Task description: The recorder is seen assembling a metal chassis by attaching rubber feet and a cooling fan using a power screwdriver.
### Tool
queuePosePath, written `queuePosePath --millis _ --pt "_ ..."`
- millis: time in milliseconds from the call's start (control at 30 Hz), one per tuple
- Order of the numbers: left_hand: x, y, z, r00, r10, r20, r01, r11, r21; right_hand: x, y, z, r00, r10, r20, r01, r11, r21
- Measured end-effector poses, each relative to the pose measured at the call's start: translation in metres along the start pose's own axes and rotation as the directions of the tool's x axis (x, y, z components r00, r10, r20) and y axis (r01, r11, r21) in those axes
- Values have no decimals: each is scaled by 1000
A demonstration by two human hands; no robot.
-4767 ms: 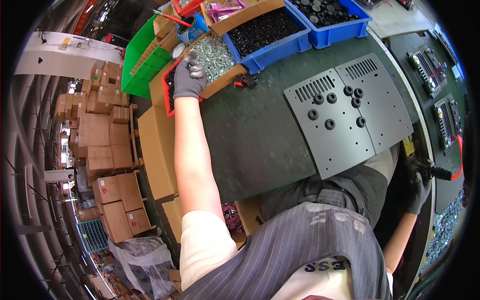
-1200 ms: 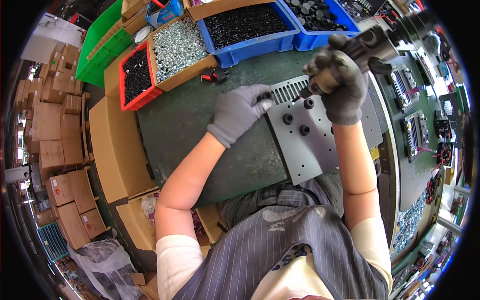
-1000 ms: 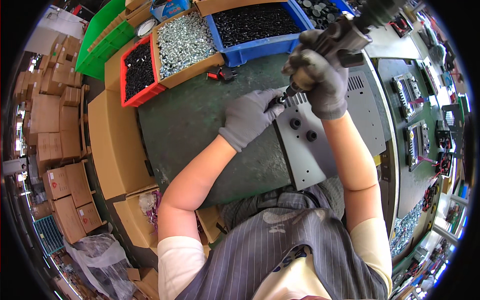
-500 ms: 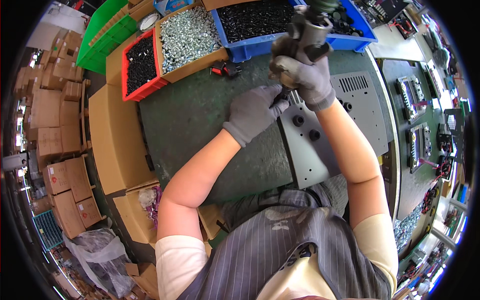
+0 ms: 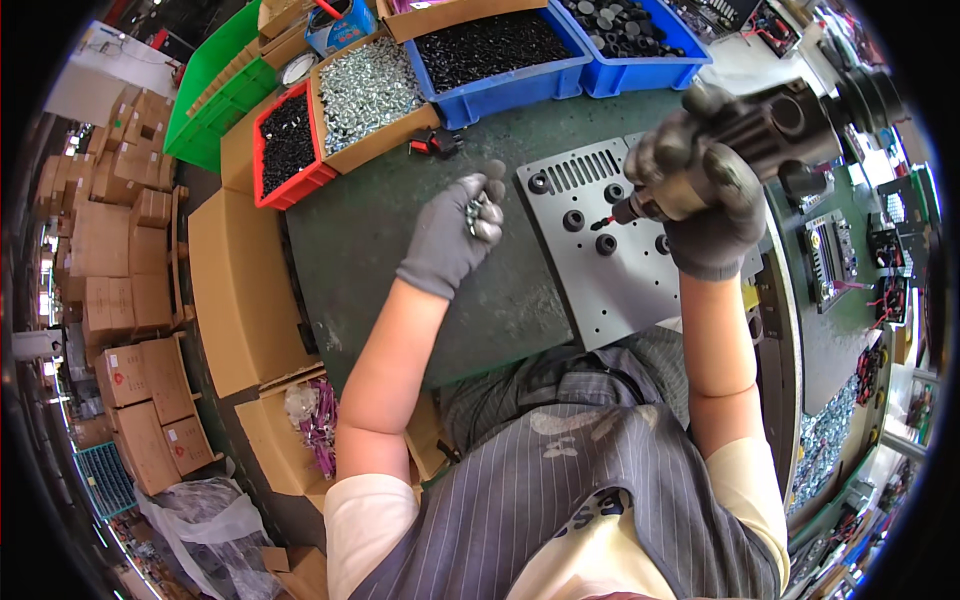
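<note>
Screwing black rings to the grey plate at the right of the table seems in hand: right hand clamped round a driver, left hand curled on silvery pieces (probably screws), the next move needing bit and ring aligned.

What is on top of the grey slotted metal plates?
Several black ring-shaped pieces rest on the plates. The grey-gloved right hand and black power tool cover part; anything behind them cannot be seen.
</note>
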State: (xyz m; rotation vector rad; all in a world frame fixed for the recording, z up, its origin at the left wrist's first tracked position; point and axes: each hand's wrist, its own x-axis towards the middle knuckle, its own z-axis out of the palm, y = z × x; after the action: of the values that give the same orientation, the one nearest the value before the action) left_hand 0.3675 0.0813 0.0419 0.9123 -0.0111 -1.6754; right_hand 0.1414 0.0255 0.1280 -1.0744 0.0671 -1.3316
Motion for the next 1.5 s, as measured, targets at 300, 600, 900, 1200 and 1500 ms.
queuePosePath --millis 300,600,900,1200,1500 --pt "-24 -62 26 985 -81 150 114 968 -225 -41 -23 -17 985 -84 -154 86 996 1" --pt "-35 -91 35 919 -111 378 98 994 54 -51 -35 -24 986 -114 -123 123 990 68" --pt "-45 -100 45 951 -171 259 194 979 -65 -53 -37 -18 983 -109 -149 127 985 117" --pt "-49 -111 39 865 -251 435 339 931 -137 -53 -33 -15 993 -95 -77 106 981 163" --pt "-47 -117 51 827 -307 471 410 903 -132 -58 -45 -24 989 -103 -105 117 982 145"
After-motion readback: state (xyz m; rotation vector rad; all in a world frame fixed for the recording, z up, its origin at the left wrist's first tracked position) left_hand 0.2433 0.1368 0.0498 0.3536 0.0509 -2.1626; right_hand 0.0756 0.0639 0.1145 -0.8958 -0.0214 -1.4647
